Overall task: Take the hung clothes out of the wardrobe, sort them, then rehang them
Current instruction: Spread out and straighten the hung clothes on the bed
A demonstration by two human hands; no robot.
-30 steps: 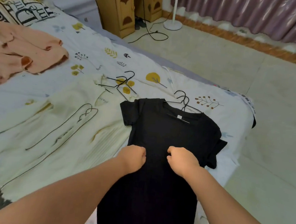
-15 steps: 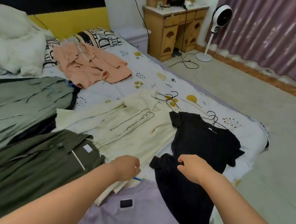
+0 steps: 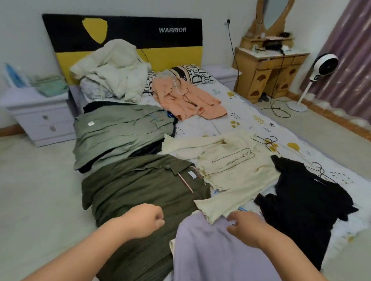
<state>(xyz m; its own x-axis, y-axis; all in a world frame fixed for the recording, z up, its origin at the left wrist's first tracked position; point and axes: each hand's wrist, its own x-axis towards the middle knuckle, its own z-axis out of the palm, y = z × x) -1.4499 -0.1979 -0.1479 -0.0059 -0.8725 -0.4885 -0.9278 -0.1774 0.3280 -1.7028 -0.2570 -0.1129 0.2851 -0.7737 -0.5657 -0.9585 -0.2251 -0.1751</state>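
Several garments lie spread on the bed (image 3: 242, 122). A lilac garment (image 3: 227, 262) is nearest me, and my right hand (image 3: 246, 228) hovers at its top edge with fingers loosely curled, holding nothing I can see. My left hand (image 3: 145, 220) is a closed fist over a dark olive shirt (image 3: 138, 191). A black T-shirt (image 3: 302, 197) lies to the right with a black hanger (image 3: 319, 170) at its collar. A cream top (image 3: 233, 165) sits in the middle, a grey-green shirt (image 3: 119, 134) and a peach garment (image 3: 182, 99) farther back. More black hangers (image 3: 269, 143) lie loose.
A pale heap of bedding (image 3: 115, 71) is piled against the headboard. A lilac nightstand (image 3: 40, 118) stands left of the bed. A wooden dressing table (image 3: 269, 67), a white fan (image 3: 323, 68) and a black cable (image 3: 275, 109) on the floor are at the right.
Both hands let go of the black T-shirt and moved left; the right is now at the lilac garment, the left over the olive shirt. My view rose toward the headboard.
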